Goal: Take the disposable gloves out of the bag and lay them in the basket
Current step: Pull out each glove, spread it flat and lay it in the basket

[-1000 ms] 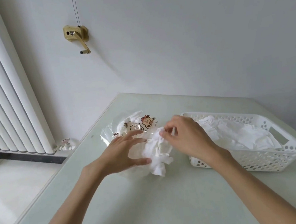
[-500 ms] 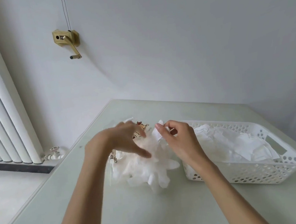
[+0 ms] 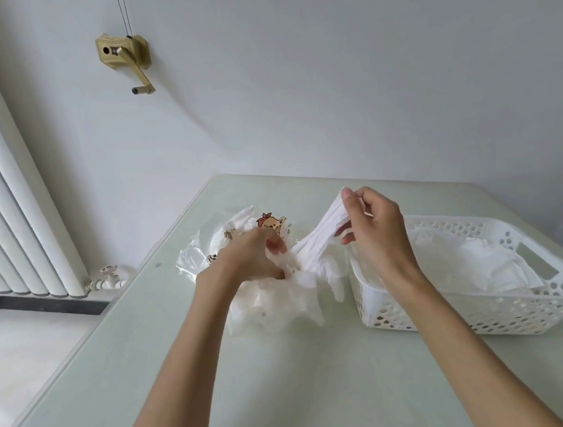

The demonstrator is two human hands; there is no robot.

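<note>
Right hand (image 3: 373,230) pinches glove (image 3: 323,235) — left hand (image 3: 248,259) grips bag (image 3: 228,249).

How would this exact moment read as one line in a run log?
left hand: holds bag | right hand: pinches glove, lifted | basket: holds gloves

a clear bag (image 3: 195,261) printed with cartoon figures lies crumpled at mid-frame, a heap of white disposable gloves (image 3: 283,304) spilling from it. one glove (image 3: 320,235) stretches up and rightward (pulled taut). right of it sits a white perforated basket (image 3: 489,317), gloves already inside.
</note>
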